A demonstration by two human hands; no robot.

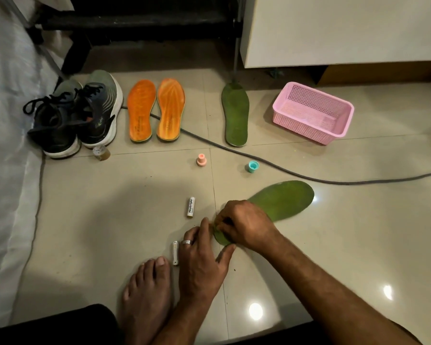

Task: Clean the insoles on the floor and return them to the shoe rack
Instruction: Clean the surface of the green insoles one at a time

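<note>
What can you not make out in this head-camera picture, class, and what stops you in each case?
- Heel of the near green insole: covered by the right hand.
- What the right fingers hold, if anything: hidden under that hand.
- Small white stick beside the left hand: its print is too small to read.
- Small bottle: partly behind the shoes.
- Black rack: cut off by the top edge, dark.

Four insoles are counted on the floor: two orange insoles [141, 110] [171, 109] and two green insoles [235, 114] [281, 200]. Two sneakers [54, 123] [98, 108] are seen. Two white tubes [190, 207] [175, 252] are noted. Two small caps are counted, one pink cap [200, 159], one teal cap [253, 166]. One pink basket [312, 113], one grey cable [284, 170], one small brown bottle [101, 153].
</note>
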